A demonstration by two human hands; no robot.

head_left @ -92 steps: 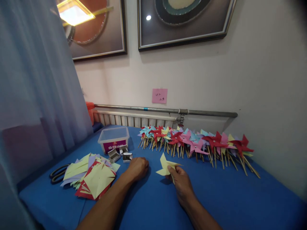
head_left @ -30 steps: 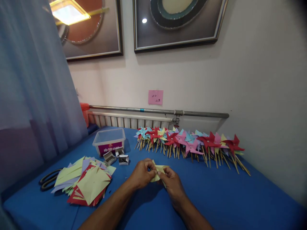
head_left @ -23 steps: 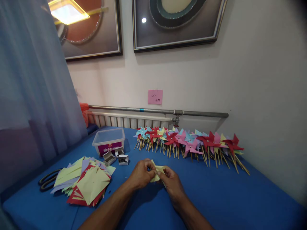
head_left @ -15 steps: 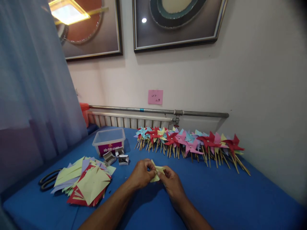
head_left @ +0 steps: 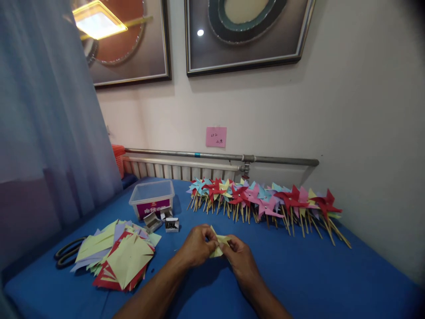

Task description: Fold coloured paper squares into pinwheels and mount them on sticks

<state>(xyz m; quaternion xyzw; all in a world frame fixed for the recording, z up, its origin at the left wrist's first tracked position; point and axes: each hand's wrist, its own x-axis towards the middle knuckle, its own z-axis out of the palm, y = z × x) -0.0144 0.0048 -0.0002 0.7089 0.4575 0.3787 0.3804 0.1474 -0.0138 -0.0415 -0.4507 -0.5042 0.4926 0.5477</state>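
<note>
Both my hands meet over the blue table [head_left: 299,274] around a small yellow paper pinwheel [head_left: 217,243]. My left hand [head_left: 195,246] pinches its left side with curled fingers. My right hand [head_left: 239,257] grips it from the right, fingers closed on the folded paper. Most of the yellow paper is hidden between my fingers. A pile of cut paper squares [head_left: 122,254], yellow, red and lilac, lies to the left of my left forearm.
A long row of finished pinwheels on wooden sticks [head_left: 265,201] lies along the far side. A clear plastic tub [head_left: 152,197] and small open boxes [head_left: 164,220] sit at centre left. Black scissors [head_left: 68,251] lie at the far left. A curtain [head_left: 46,115] hangs left.
My left hand left the table and came to the yellow paper held by my right hand. Over the last second both hands stay pinched on it with only slight shifts.
</note>
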